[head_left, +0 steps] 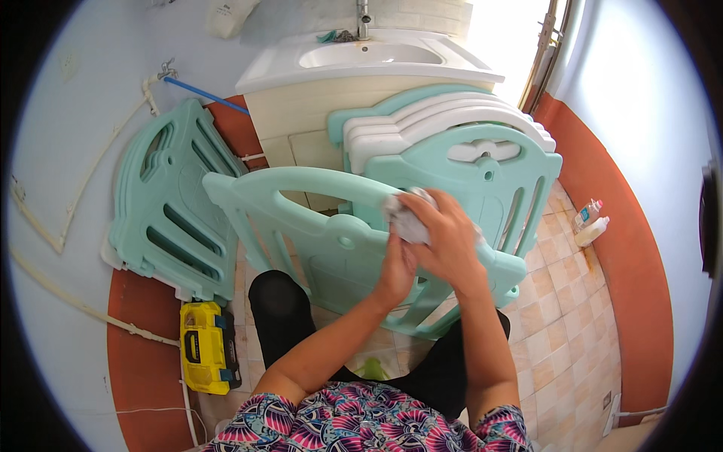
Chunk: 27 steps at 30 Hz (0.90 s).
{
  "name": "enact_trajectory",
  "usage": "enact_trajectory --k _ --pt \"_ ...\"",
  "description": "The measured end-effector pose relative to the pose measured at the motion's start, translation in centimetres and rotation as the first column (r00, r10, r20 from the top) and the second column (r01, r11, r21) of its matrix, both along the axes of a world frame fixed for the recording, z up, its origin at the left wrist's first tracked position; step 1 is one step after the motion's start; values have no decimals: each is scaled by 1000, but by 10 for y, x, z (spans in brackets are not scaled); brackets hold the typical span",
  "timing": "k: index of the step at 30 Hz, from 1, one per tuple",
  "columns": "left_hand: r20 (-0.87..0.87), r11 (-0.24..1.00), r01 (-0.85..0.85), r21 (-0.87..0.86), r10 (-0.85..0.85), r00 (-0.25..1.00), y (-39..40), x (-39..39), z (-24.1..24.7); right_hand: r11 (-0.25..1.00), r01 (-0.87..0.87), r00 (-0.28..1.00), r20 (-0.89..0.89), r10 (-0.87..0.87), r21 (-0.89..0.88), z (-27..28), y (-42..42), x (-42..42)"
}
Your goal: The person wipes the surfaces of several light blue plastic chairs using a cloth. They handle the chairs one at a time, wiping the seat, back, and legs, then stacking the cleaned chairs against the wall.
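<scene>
A mint-green plastic fence panel (322,182) stands tilted between my knees, with an arched top, an oval opening and slots. My right hand (446,237) is closed on a crumpled whitish cloth (411,217) at the panel's upper right rail. My left hand (398,271) is just below the cloth, against the panel; its fingers are partly hidden, so its hold cannot be told. Behind stand more panels, with a mint-green panel (463,144) in front of several white panels (367,150).
More green panels (186,198) lean on the left wall. A yellow toolbox (206,347) lies below them. A white sink (373,53) is ahead, with a blue hose (206,95) to its left. Two bottles (590,223) stand by the right wall; a squeegee (613,415) lies lower right.
</scene>
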<state>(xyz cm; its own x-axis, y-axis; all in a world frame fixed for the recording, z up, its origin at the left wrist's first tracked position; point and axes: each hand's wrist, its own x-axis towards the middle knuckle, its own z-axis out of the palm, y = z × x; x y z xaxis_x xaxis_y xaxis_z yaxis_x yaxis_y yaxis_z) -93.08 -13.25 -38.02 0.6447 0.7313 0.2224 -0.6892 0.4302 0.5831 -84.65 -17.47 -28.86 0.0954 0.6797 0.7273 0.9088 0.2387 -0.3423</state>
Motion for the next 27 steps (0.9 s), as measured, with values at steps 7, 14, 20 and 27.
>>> enact_trajectory --k 7,14,20,27 --pt "-395 580 -207 788 734 552 29 -80 26 978 -43 994 -110 20 -206 14 35 -1" --pt "104 -136 289 948 987 124 206 -172 49 953 -3 983 -175 -52 -303 -3 -46 43" --pt "149 -180 137 974 967 205 205 -147 48 978 139 989 -32 -146 -157 -39 -101 76" --pt "216 -225 22 974 955 201 153 -72 32 976 185 974 -108 -198 -116 -31 -143 151"
